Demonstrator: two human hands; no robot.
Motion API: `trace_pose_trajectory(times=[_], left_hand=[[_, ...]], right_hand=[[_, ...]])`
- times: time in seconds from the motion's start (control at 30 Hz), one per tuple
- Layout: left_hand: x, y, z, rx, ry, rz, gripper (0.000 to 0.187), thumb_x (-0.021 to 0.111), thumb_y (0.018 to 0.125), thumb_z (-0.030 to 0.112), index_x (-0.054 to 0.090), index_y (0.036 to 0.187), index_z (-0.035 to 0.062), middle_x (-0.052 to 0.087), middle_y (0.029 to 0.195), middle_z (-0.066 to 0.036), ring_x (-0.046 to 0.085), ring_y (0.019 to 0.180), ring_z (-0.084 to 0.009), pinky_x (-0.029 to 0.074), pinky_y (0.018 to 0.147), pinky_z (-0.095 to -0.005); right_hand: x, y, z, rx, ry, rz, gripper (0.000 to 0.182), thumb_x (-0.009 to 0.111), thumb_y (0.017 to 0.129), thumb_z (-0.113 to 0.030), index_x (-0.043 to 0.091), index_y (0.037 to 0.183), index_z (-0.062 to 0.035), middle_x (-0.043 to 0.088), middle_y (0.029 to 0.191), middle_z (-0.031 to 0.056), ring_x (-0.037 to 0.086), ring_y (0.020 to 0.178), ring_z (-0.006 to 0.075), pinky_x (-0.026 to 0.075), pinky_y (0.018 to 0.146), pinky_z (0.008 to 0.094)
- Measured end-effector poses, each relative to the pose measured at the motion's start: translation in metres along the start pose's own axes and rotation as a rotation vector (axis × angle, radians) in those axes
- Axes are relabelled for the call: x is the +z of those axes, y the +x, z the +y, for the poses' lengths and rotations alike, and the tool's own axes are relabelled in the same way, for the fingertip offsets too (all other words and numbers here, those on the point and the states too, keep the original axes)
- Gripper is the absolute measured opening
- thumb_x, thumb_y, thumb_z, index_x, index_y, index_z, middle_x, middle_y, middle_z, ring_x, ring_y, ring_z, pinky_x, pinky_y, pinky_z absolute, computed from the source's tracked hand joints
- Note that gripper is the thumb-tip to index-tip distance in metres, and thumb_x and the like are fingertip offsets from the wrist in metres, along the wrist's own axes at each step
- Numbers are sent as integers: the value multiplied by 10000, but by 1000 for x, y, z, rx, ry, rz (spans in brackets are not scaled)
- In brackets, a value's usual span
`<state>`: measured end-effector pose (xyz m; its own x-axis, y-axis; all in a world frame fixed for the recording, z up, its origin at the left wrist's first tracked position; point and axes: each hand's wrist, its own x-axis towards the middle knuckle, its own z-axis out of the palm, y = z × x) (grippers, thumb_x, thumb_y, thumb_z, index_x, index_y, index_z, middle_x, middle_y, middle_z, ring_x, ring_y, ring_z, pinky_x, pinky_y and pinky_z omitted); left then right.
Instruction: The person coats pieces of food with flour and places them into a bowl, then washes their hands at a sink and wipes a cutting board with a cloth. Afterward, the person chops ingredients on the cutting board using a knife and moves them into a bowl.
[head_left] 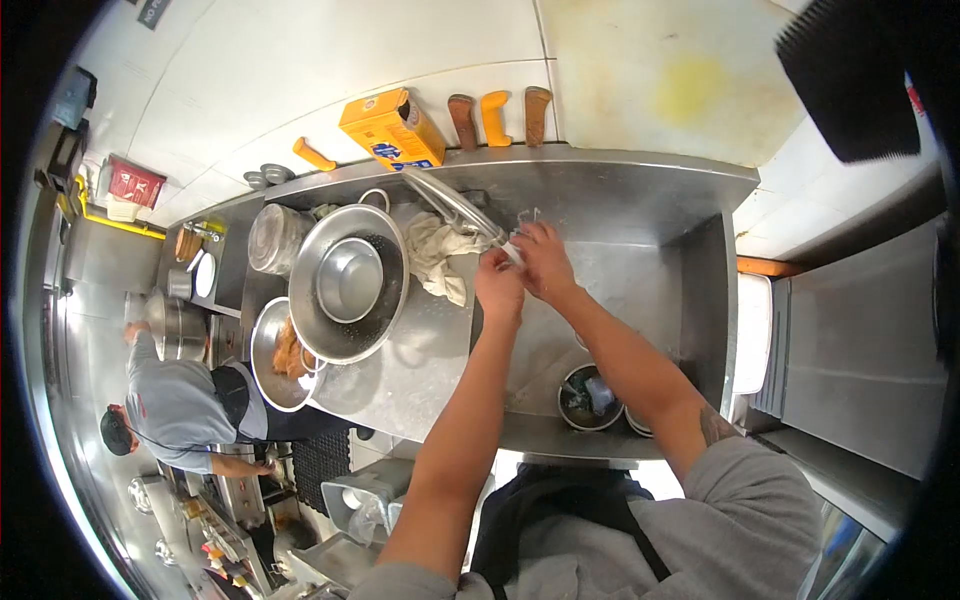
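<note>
Over the sink (630, 300), both hands come together at the pale end of a long, shiny metal utensil (455, 205) that looks like a whisk. My left hand (500, 285) is closed around its near end. Beside it, my right hand (543, 262) has its fingers curled over the same end, partly hiding it. The utensil slants up and left toward the yellow box (393, 128). Just left of my hands lies a crumpled whitish cloth (437, 255). Splashing water shows behind my right fingers.
A large steel colander (392, 310) holding a smaller bowl (350, 280) stands on the drainboard (410, 375). Another bowl (262, 375) contains orange-brown food. A small pot (588, 398) sits in the sink. Several knife handles (497, 118) line the wall. A co-worker (185, 390) stands at left.
</note>
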<state>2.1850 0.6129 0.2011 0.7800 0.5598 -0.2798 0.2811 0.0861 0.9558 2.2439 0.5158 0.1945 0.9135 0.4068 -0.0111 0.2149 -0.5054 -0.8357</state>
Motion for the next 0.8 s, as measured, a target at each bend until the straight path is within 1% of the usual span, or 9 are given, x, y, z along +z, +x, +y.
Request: trace_pose_trajectory(times=[0.07,0.27,0.37,0.47,0.57,0.67,0.7,0.77,0.8], left_hand=[[9,-14,55,-16,76,22,422,601,777,-55,555,1196,-36,597,968,-76,579,882,-161,467,751,-303],[8,5,73,139,344,-80,163,679,760,91,681,889,-8,648,713,-118,637,667,-230,497,599,-345],[4,-3,76,224,550,-78,213,675,789,209,714,902,33,695,806,-213,686,803,-387,526,720,-445],[-8,-31,84,241,735,-113,201,635,823,215,718,898,48,696,846,-212,672,832,-409,522,751,-475],[-36,-47,14,282,742,-92,223,633,864,237,696,961,46,691,880,-235,673,863,-413,524,763,-482],[-69,-94,-33,53,1029,-163,235,608,881,240,673,993,45,703,912,-211,679,873,-405,537,780,-495],[-82,-108,-57,-10,1095,-202,282,613,878,260,663,1062,53,710,925,-197,686,870,-393,546,782,-500],[-102,-140,-91,34,1199,-280,277,596,894,273,679,1024,43,716,940,-194,700,877,-367,562,766,-491],[-107,-153,-93,-75,1218,-340,270,600,886,264,684,1011,40,716,941,-194,703,889,-352,567,761,-483]], right_hand=[[9,3,10,139,199,-86,326,670,888,-245,670,1200,-154,642,1179,93,608,1089,268,508,827,441],[-15,-20,-29,414,1608,-280,157,632,926,-149,635,1063,-73,658,981,40,639,796,126,465,590,262],[-8,-13,-41,447,1672,-144,122,629,920,-112,603,1022,-50,650,949,57,641,787,130,469,576,258],[38,21,35,417,1496,-185,163,636,921,-124,609,1067,-56,656,973,49,639,869,132,488,651,254],[12,12,-7,547,951,-177,180,634,925,-142,615,1081,-55,668,1011,65,632,948,173,489,775,274],[64,8,7,303,771,-272,178,629,943,-186,622,1051,-44,671,1004,87,634,940,188,485,827,315],[87,12,11,236,578,-244,217,661,931,-257,643,1053,-79,626,889,25,606,741,170,510,646,340],[103,37,1,354,476,-231,197,631,945,-274,637,1025,-94,620,869,20,595,731,161,509,633,343],[99,46,-1,448,890,-267,156,611,941,-256,627,983,-107,619,838,21,589,721,157,510,620,338]])
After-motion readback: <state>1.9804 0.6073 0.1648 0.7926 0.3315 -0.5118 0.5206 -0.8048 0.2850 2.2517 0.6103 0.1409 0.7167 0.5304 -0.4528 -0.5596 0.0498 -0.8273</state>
